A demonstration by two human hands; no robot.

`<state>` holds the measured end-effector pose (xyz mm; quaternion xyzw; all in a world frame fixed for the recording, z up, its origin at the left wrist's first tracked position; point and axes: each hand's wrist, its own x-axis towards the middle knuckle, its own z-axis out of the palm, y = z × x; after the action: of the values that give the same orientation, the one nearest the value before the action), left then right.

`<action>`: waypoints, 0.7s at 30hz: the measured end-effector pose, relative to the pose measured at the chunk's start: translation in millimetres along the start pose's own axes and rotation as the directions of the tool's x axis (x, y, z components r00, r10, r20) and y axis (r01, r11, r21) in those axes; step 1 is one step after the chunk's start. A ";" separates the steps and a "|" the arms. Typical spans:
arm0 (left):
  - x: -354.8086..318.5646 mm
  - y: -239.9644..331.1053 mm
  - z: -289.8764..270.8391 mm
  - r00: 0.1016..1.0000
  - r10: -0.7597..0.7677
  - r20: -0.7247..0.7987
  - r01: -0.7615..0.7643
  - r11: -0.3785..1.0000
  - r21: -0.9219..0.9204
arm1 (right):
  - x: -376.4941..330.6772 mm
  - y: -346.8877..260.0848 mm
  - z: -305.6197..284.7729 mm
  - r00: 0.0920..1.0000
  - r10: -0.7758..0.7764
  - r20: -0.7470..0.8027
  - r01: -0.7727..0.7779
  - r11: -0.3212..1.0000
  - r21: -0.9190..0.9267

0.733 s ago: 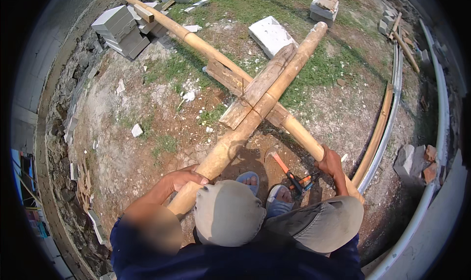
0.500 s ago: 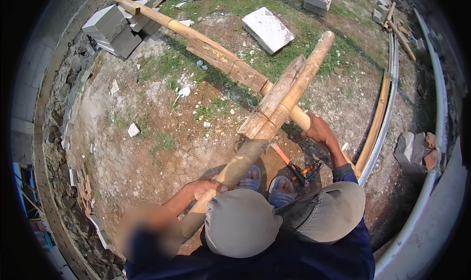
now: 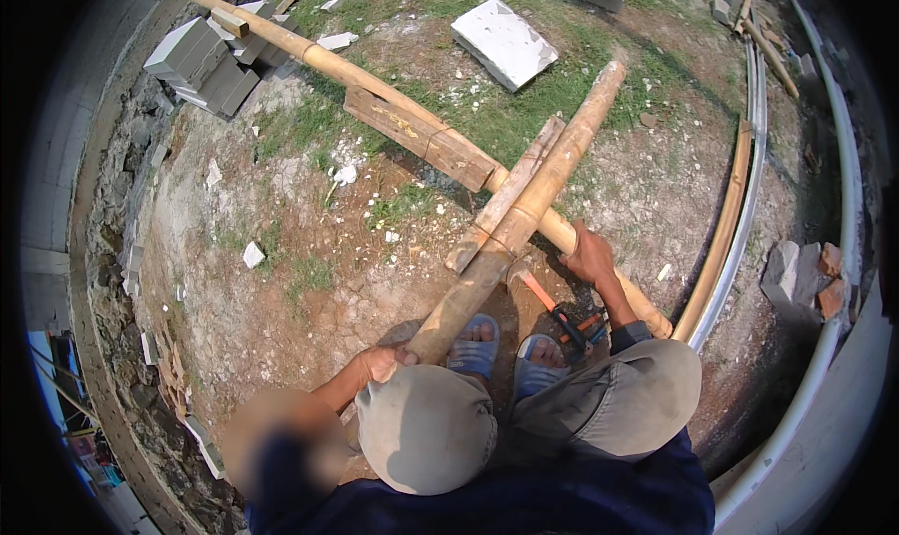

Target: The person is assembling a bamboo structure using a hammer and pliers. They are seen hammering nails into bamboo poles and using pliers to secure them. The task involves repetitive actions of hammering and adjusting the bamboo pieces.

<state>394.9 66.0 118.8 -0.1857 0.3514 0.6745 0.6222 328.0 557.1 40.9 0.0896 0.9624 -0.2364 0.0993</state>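
Note:
Two bamboo poles cross in front of my knees. My left hand (image 3: 386, 359) is closed round the near part of the short bamboo pole (image 3: 564, 165), beside my left knee. A narrow wooden plank (image 3: 510, 190) is tied along that pole's left side. Just right of the crossing, my right hand (image 3: 590, 256) grips the long bamboo pole (image 3: 351, 71) from above. This pole runs from the far left to the near right beneath the short one, with another wooden plank (image 3: 417, 137) tied along it. Below the crossing, an orange-handled hammer (image 3: 543, 298) lies between my feet and right forearm.
An orange and black tool (image 3: 590, 327) lies beside the hammer. A white slab (image 3: 506, 43) rests on the grass ahead, and grey blocks (image 3: 201, 62) are stacked at far left. Along the right run a bamboo length (image 3: 726, 226) and metal pipes (image 3: 850, 160). Broken bricks (image 3: 805, 277) lie nearby.
The short pole has turned, so its plank shows narrower and more edge-on. Both poles have shifted slightly left, and my left hand has moved a little up and left.

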 end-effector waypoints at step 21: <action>10.3 77.0 104.2 0.724 0.567 -0.392 0.230 0.338 0.913 | -17.4 -23.1 6.5 0.997 0.051 -0.054 -0.054 0.997 -0.051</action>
<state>338.0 148.3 201.7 0.0157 0.8806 0.3050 0.3622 340.7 531.7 49.5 0.1184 0.9679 -0.2058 0.0822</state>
